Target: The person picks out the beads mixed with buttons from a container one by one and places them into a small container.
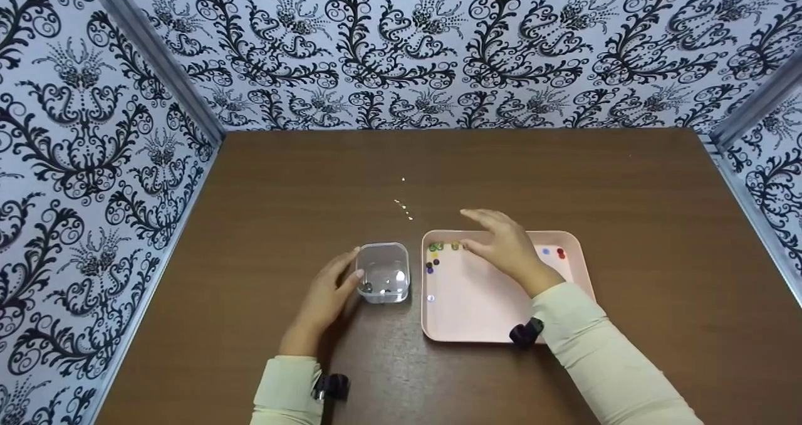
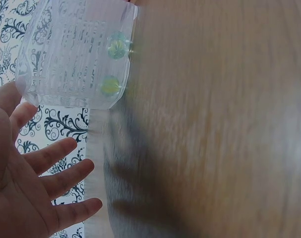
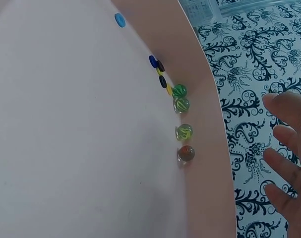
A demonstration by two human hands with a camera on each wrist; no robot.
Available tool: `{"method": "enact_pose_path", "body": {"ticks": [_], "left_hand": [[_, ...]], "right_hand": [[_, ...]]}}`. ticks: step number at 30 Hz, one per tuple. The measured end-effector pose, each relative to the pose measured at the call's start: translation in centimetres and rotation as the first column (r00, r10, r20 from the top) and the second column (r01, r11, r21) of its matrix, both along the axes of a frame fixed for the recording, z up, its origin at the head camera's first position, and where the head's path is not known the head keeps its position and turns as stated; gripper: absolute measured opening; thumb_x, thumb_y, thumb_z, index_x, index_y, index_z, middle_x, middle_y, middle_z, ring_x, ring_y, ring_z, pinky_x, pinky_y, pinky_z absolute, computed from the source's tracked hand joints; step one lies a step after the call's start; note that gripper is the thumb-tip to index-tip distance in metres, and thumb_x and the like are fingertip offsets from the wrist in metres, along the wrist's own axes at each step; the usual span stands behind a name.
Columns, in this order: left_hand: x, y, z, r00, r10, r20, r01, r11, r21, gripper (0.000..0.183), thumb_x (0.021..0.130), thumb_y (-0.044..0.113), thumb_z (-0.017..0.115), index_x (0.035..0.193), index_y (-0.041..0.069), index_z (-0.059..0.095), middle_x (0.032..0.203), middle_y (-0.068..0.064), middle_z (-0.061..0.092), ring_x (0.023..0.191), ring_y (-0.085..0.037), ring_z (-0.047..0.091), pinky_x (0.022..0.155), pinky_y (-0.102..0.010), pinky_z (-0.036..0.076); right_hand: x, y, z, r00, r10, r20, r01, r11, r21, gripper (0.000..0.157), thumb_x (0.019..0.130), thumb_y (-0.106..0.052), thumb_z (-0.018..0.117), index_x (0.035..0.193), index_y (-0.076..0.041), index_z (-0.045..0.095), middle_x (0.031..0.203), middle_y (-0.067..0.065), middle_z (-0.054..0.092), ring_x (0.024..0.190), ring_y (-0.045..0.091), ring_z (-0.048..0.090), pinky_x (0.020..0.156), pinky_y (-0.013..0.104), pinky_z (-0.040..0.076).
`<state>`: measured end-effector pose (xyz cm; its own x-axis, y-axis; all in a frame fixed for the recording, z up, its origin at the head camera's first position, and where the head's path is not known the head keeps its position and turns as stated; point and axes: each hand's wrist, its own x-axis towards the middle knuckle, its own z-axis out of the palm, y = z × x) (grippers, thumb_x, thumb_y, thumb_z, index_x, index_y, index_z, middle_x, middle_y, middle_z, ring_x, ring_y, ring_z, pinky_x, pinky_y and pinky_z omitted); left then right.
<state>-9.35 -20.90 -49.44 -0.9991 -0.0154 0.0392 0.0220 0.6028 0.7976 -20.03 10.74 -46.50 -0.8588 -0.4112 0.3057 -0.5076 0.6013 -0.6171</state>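
In the head view, my left hand (image 1: 326,293) is at the left side of a clear plastic container (image 1: 383,268), its thumb and index finger right at the rim. The other fingers are spread and straight in the left wrist view. Two green-yellow marbles (image 2: 110,85) lie at the bottom of the container. Over the far part of a pink tray (image 1: 482,306) hovers my right hand (image 1: 507,246), fingers extended and apart. Beside it, several glass marbles (image 3: 184,132) line the tray's far wall; one marble (image 3: 186,153) looks reddish. Nothing shows in the right hand's grasp.
Small flat discs lie along the tray's edges: a light blue disc (image 3: 120,20), several dark and yellow discs near the left corner, and red discs (image 1: 561,254) at the far right. Patterned walls (image 1: 401,55) bound the brown table (image 1: 313,174) behind and at both sides.
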Motion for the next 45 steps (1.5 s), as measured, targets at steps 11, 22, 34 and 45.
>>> {"method": "enact_pose_path", "body": {"ticks": [11,22,34,45], "left_hand": [[0.04,-0.13,-0.08,1.000,0.009,-0.011,-0.009,1.000,-0.010,0.047,0.097,0.027,0.058,0.140,0.011,0.052,0.141,-0.015,0.051,0.134,-0.036,0.041,0.112,-0.052,0.029],[-0.06,-0.08,-0.18,1.000,0.008,-0.023,-0.009,1.000,-0.012,0.046,0.097,0.026,0.059,0.139,0.011,0.053,0.140,-0.016,0.052,0.134,-0.035,0.042,0.112,-0.052,0.030],[0.00,-0.05,-0.08,1.000,0.006,-0.018,-0.006,1.000,-0.009,0.046,0.097,0.027,0.059,0.140,0.012,0.052,0.141,-0.017,0.050,0.134,-0.037,0.041,0.112,-0.053,0.029],[-0.01,-0.04,0.01,1.000,0.006,0.006,-0.006,1.000,-0.011,0.047,0.097,0.028,0.058,0.141,0.013,0.051,0.143,-0.019,0.048,0.135,-0.038,0.039,0.112,-0.055,0.028]], "right_hand": [[0.00,0.32,-0.45,1.000,0.016,0.015,-0.015,1.000,-0.005,0.047,0.079,-0.015,0.079,0.124,-0.010,0.066,0.123,0.012,0.065,0.118,0.033,0.057,0.102,0.049,0.043],[-0.13,0.73,-0.83,1.000,0.018,0.018,-0.019,1.000,0.015,0.041,0.079,-0.017,0.079,0.118,-0.008,0.069,0.119,0.013,0.067,0.114,0.033,0.059,0.099,0.049,0.045],[0.04,0.63,-0.79,0.999,0.009,0.045,-0.011,1.000,0.026,0.037,0.079,-0.016,0.079,0.115,-0.009,0.071,0.115,0.010,0.069,0.112,0.033,0.061,0.097,0.049,0.046],[-0.23,0.59,-0.68,0.996,0.044,0.081,-0.048,0.997,0.055,0.034,0.081,-0.015,0.077,0.114,-0.008,0.071,0.113,0.010,0.070,0.110,0.034,0.061,0.097,0.049,0.046]]}}
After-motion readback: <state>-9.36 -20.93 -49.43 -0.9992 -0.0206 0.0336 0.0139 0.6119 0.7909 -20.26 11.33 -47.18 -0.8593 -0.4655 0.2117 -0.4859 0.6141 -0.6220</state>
